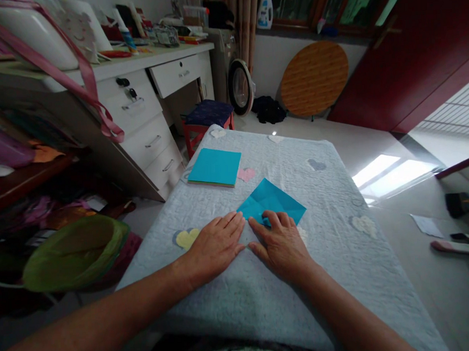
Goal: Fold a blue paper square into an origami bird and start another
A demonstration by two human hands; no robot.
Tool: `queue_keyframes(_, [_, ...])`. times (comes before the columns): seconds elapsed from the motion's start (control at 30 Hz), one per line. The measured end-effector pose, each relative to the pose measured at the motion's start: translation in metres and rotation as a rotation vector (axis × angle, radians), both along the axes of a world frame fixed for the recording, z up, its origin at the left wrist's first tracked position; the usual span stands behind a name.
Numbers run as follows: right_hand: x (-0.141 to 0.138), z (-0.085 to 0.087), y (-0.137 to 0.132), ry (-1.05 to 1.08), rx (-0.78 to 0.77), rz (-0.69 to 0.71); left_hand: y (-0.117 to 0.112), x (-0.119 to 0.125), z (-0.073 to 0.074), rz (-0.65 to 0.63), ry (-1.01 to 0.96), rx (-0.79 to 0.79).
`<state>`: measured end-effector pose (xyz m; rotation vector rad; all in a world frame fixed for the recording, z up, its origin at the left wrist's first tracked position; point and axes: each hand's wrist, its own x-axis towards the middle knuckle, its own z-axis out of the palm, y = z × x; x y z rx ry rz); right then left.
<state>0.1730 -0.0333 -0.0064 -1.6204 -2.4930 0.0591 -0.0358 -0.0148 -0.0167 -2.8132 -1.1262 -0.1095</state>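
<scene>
A blue square sheet of paper [273, 197] lies turned cornerwise on the table, with crease lines across it. My left hand [214, 244] rests flat, its fingers together and stretched out, the tips at the sheet's left corner. Over the near part of the paper is my right hand [283, 243], fingers bent and spread, the tips pressing down. Its thumb stands apart from the index finger. The sheet's near corner is hidden under this hand. Farther back on the left sits a neat stack of coloured paper [215, 167], blue on top.
A pale quilted cloth with heart patches covers the table [329, 265]. A white desk [137, 112] with drawers stands at left, a stool [207, 114] beyond the table's far edge. A green-lined bin [73, 252] is at lower left. A round wooden board [315, 77] leans against the wall.
</scene>
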Motion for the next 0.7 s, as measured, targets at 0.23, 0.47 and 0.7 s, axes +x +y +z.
queue_keyframes(0.23, [0.000,0.001,-0.001,-0.004,-0.005,-0.005,-0.004,-0.004,0.004,0.152,-0.017,0.008])
queue_keyframes(0.47, [0.000,0.001,-0.001,0.010,-0.002,-0.007,-0.009,0.007,0.013,0.167,-0.077,0.040])
queue_keyframes(0.7, [0.000,0.004,-0.003,-0.016,0.003,0.019,-0.006,0.013,-0.009,-0.037,-0.138,-0.036])
